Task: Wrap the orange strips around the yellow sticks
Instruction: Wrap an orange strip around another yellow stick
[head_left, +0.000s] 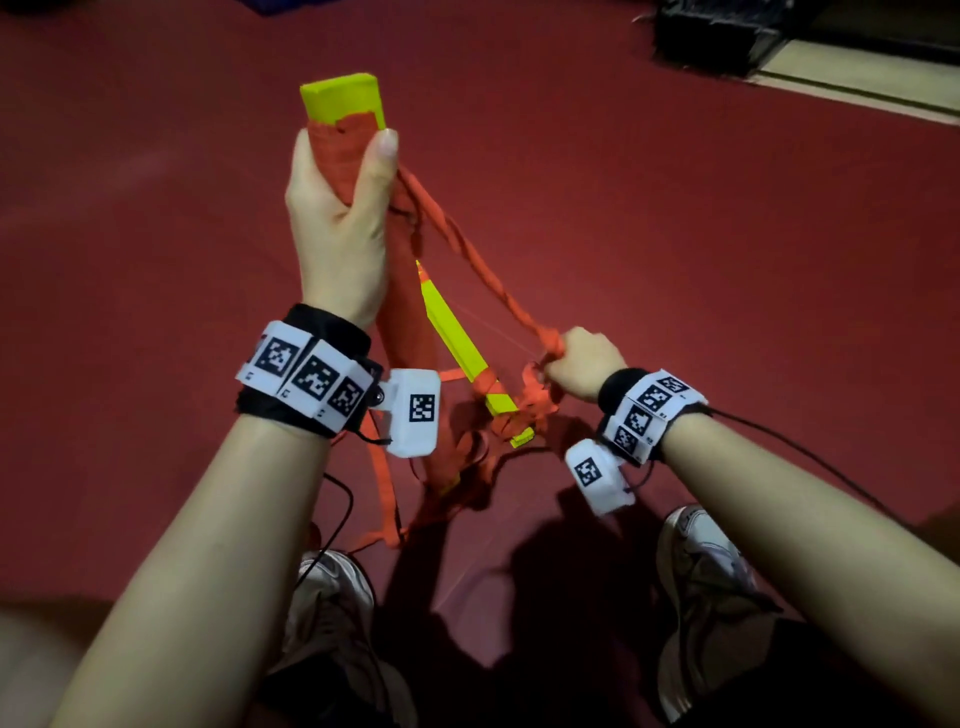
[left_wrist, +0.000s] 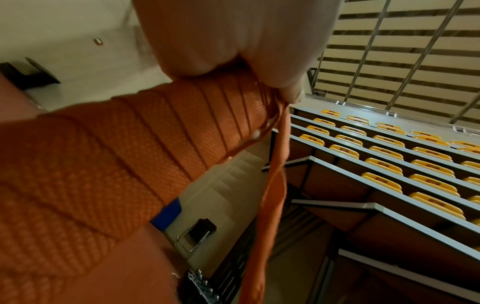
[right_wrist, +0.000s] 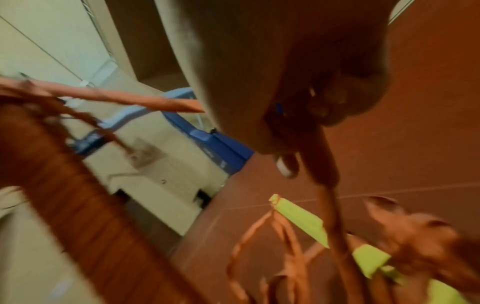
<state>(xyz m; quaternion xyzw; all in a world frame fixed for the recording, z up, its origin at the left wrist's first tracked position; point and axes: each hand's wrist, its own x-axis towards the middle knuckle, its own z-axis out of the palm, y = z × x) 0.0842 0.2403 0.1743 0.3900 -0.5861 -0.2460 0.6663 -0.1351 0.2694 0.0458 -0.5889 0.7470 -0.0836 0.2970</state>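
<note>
Left hand (head_left: 340, 208) fingers curled round wrapped yellow stick (head_left: 345, 98), held upright. Right hand (head_left: 582, 364) fingers clenched on taut orange strip (head_left: 467, 249). Second stick (head_left: 457, 338) on floor (head_left: 727, 260).

The head view looks steeply down from above onto both forearms, the red floor (head_left: 727, 234) and the person's shoes. The left wrist view sits very close under the left hand (left_wrist: 233, 37), facing along the orange-wrapped stick (left_wrist: 124, 154) toward rows of yellow seats (left_wrist: 384, 164) behind. The right wrist view, blurred and perhaps tilted, looks past the right hand (right_wrist: 272, 72) down at the floor. All three share the wrapped stick and the orange strip (head_left: 467, 249).
</note>
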